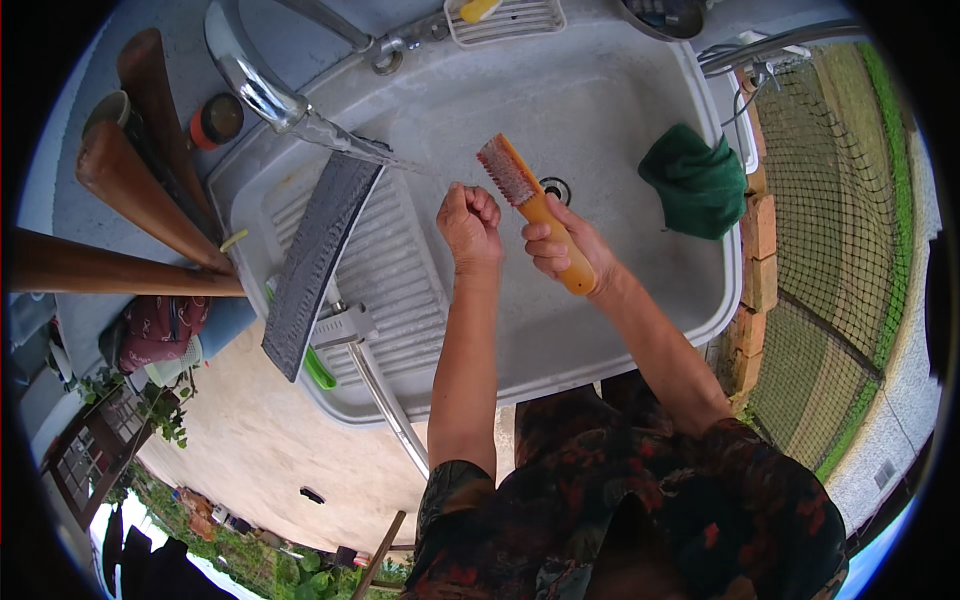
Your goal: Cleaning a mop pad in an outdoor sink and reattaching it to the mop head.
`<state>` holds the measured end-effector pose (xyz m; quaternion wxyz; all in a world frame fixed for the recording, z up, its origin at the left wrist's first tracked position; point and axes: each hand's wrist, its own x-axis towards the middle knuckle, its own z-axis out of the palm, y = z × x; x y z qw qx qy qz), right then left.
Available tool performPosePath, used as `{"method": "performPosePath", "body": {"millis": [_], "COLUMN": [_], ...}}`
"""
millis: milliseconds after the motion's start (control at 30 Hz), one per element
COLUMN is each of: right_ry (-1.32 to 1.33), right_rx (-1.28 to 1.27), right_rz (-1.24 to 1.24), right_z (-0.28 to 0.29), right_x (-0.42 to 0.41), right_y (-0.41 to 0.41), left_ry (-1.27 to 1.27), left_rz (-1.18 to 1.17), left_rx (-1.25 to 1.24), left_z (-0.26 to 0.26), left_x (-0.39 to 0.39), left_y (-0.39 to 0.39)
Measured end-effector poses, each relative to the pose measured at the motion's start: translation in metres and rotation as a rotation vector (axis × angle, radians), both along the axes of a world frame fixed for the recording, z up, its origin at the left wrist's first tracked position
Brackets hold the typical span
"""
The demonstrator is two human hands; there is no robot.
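Note:
My right hand grips the orange-yellow handle of a scrub brush, its pale, red-edged bristles turned up and to the left above the basin. Just left of the brush, my left hand is curled into a loose fist; nothing shows between its fingers. Water runs from a chrome faucet in a stream that slants towards my left hand. Both hands are over a grey laundry sink. On its ribbed washboard leans a flat mop with a grey pad and a metal pole.
A dark green cloth hangs over the sink's right rim. At the back are a soap dish with a yellow item and a dark pan. Wooden posts stand left. Bricks and netting lie to the right.

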<state>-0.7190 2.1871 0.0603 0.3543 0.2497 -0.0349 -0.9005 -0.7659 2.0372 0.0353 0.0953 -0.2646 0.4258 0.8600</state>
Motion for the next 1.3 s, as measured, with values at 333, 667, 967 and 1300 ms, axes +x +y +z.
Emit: {"method": "performPosePath", "body": {"millis": [333,667,967,1300], "right_ry": [0.117,0.124,0.136,0.113], "right_rx": [0.175,0.194,0.336,0.536], "right_rz": [-0.076,0.012,0.138,-0.15], "right_z": [0.0,0.002,0.01,0.012], "right_x": [0.005,0.009,0.01,0.019], "right_y": [0.024,0.027,0.027,0.075], "left_ry": [0.074,0.056,0.056,0.02], "left_rz": [0.14,-0.327,-0.201,-0.152], "left_rx": [-0.03,-0.465,-0.488,0.112], "left_z": [-0.005,0.013,-0.007,-0.014], "left_x": [-0.013,-0.008,-0.013,-0.002], "left_y": [-0.031,0.009,0.0,-0.043]}}
